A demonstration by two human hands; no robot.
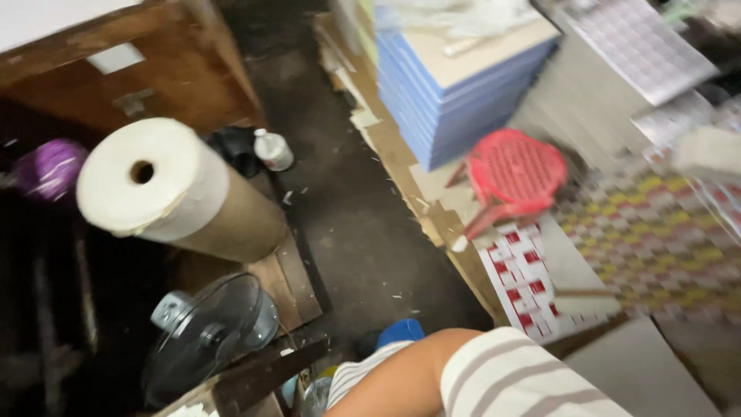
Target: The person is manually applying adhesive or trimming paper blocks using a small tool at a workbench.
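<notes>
Neither of my hands shows in the head view. At the bottom edge a bare limb [401,378] juts in, with striped white-and-beige cloth [509,378] over it; I cannot tell whether it is an arm or a leg. Just beyond it a small blue object [400,332] sits on the dark floor [347,224]. A large roll of pale sheet material [162,185] lies on its side at the left, its hollow core facing me.
A red plastic stool [515,174] lies tipped beside a stack of blue-edged boards [463,93]. Printed sheets [525,282] and chequered colourful sheets [656,232] cover the right. A fan [208,332], white bottle [272,149], purple object [50,166] and wooden cabinet [162,73] crowd the left.
</notes>
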